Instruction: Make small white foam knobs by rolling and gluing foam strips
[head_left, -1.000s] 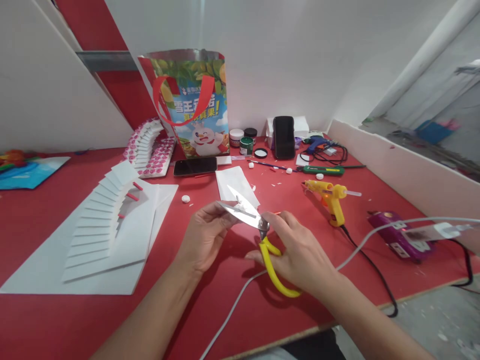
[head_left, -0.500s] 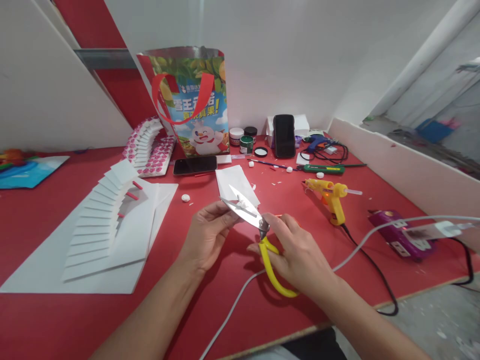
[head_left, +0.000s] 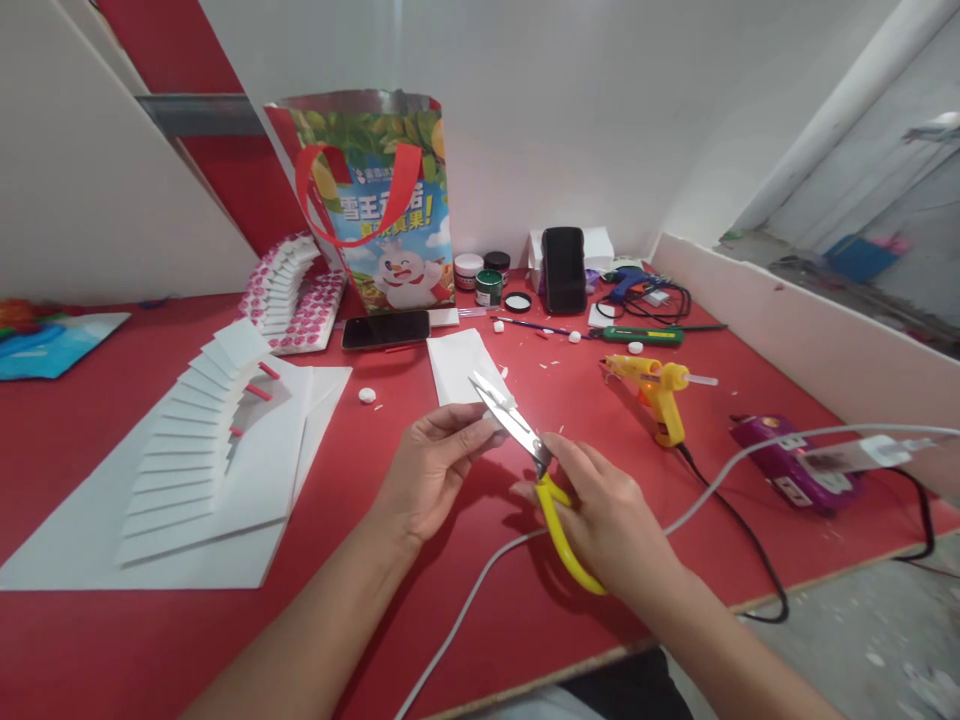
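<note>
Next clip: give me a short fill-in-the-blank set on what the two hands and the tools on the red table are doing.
1. The right hand holds scissors with ____ handles.
2. The left hand pinches a small ____ piece at the blades.
3. The glue gun stands to the ____ of the hands.
4. A phone lies flat in front of the printed ____.

Missing words: yellow; white; right; bag

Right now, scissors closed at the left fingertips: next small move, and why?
Probably reopen the yellow-handled steel scissors and nudge the left hand fingertips toward the pivot. The blades look shut, tips over the white foam sheet, and whatever the left hand pinches is too small to make out. The right hand grips the handles.
</note>
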